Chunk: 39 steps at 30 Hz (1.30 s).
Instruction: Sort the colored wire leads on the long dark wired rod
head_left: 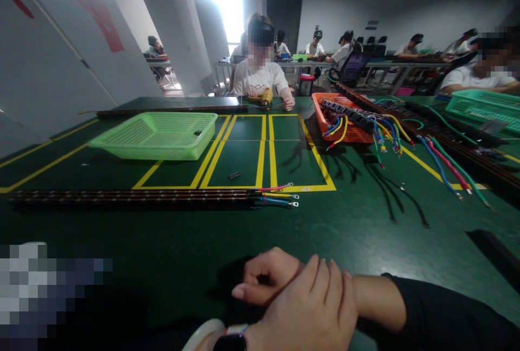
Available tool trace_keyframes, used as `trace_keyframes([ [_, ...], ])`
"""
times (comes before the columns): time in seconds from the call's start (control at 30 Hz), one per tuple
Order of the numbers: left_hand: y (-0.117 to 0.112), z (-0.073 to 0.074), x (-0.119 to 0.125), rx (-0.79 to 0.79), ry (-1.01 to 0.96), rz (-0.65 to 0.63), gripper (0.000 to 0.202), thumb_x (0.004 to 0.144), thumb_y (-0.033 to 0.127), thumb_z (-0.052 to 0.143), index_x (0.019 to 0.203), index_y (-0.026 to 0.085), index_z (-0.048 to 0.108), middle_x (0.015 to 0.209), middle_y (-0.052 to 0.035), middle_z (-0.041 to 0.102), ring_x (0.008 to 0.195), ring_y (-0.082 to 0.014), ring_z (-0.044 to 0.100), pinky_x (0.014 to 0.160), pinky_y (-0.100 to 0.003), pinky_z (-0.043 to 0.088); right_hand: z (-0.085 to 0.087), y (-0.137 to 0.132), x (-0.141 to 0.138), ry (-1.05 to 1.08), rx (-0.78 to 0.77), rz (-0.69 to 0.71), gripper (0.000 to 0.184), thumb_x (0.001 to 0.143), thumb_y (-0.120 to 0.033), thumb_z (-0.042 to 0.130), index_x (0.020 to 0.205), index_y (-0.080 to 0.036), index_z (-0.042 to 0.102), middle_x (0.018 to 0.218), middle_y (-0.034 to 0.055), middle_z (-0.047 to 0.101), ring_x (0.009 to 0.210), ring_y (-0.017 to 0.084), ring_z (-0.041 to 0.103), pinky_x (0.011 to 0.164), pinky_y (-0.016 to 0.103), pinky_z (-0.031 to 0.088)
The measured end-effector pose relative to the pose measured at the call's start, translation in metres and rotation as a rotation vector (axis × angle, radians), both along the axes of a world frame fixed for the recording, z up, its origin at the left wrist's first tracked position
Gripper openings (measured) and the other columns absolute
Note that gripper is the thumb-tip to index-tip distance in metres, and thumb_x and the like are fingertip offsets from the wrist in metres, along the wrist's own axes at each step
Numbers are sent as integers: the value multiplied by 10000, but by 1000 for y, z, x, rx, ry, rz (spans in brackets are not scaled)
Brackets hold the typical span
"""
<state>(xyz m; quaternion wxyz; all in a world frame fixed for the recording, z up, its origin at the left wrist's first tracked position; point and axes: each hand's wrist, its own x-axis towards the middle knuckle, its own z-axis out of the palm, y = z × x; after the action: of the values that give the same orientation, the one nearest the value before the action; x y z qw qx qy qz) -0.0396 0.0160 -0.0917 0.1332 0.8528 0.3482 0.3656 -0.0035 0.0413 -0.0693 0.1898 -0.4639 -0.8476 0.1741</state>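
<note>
My left hand [306, 310], with a watch [230, 340] and a pale bracelet on its wrist, lies wrapped over my right wrist. Coming from a black sleeve at the right, my right hand [270, 272] rests on the green table [170, 248], its fingers loosely curled with nothing seen in them. Beyond the hands lies a bundle of long dark strips [142, 198]. Red, yellow and blue wires with metal ring lugs [293, 204] stick out of its right end. Neither hand touches the bundle.
A light green basket [162, 153] holds a small dark piece. An orange basket [320, 118] carries dark strips with coloured wires [382, 134]. A small dark piece [234, 175] lies between yellow tape lines. Opposite sits a person [260, 77] near a yellow tool [267, 96].
</note>
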Motion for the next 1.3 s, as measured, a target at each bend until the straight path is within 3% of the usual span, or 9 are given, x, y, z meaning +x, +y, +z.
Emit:
trace_keyframes([
  [0.07, 4, 15, -9, 349, 302, 4, 421, 906, 189, 338, 1259, 105, 552, 1275, -146, 599, 1198, -283, 533, 1035, -397, 382, 4, 39, 13, 46, -50, 215, 202, 834, -449, 620, 844, -260, 689, 676, 0, 644, 644, 185, 602, 568, 307, 437],
  [0.13, 9, 26, -16, 550, 480, -46, 414, 904, 203, 408, 1293, 108, 511, 1385, -135, 506, 1280, -284, 455, 1101, -418, 314, 8, 79, 22, 141, -45, 330, 209, 880, -415, 574, 951, -230, 642, 817, -5, 643, 728, 126, 583, 671, 267, 454],
  [0.27, 14, 28, -21, 565, 515, -262, 353, 909, 207, 426, 1229, 138, 557, 1400, -110, 493, 1311, -261, 417, 1131, -418, 267, 3, 134, 40, 91, 262, 191, 358, 833, -381, 641, 1117, -174, 572, 1091, 108, 578, 1010, 225, 514, 876, 386, 405],
  [0.37, 14, 24, -20, 383, 462, -342, 333, 911, 210, 417, 1196, 124, 564, 1382, -111, 506, 1302, -239, 420, 1102, -368, 312, -13, 153, 51, -1, 236, 195, 500, 786, -465, 675, 1176, -176, 554, 1123, 117, 576, 1037, 258, 501, 886, 411, 385],
  [0.5, 18, 26, -20, -174, 230, -247, 382, 897, 260, 444, 1260, 153, 490, 1318, -109, 539, 1199, -205, 487, 1001, -334, 409, -27, 163, 53, -11, 98, 226, 471, 755, -471, 706, 1097, -163, 608, 995, 93, 629, 913, 223, 541, 803, 354, 403],
  [0.73, 49, 29, -28, -942, -246, -149, 202, 832, 286, 549, 984, 171, 615, 1035, -83, 629, 927, -186, 580, 789, -325, 459, -19, 164, 50, 155, -216, 182, 326, 758, -408, 715, 941, -147, 648, 793, 21, 635, 668, 126, 538, 574, 228, 374],
  [0.87, 67, 15, -30, -1302, -772, -133, 222, 864, 307, 510, 989, 130, 559, 986, -116, 642, 892, -188, 611, 738, -310, 456, -16, 160, 48, 124, -74, 137, 236, 748, -358, 737, 815, -146, 659, 739, 11, 599, 644, 111, 499, 565, 220, 346],
  [1.03, 85, 5, -35, -1459, -1285, -41, 316, 902, 371, 453, 1030, 100, 554, 1019, -160, 643, 929, -220, 631, 877, -387, 461, -12, 153, 47, 43, 171, 157, 151, 823, -294, 665, 740, -169, 678, 732, 14, 581, 693, 118, 499, 613, 234, 338],
  [1.3, 97, 7, -40, -1229, -1502, 13, 244, 910, 336, 489, 975, 134, 611, 1079, -114, 654, 1050, -186, 592, 972, -352, 432, -10, 146, 52, -150, 514, 297, 201, 901, -284, 552, 787, -184, 685, 703, 12, 591, 680, 138, 454, 650, 294, 281],
])
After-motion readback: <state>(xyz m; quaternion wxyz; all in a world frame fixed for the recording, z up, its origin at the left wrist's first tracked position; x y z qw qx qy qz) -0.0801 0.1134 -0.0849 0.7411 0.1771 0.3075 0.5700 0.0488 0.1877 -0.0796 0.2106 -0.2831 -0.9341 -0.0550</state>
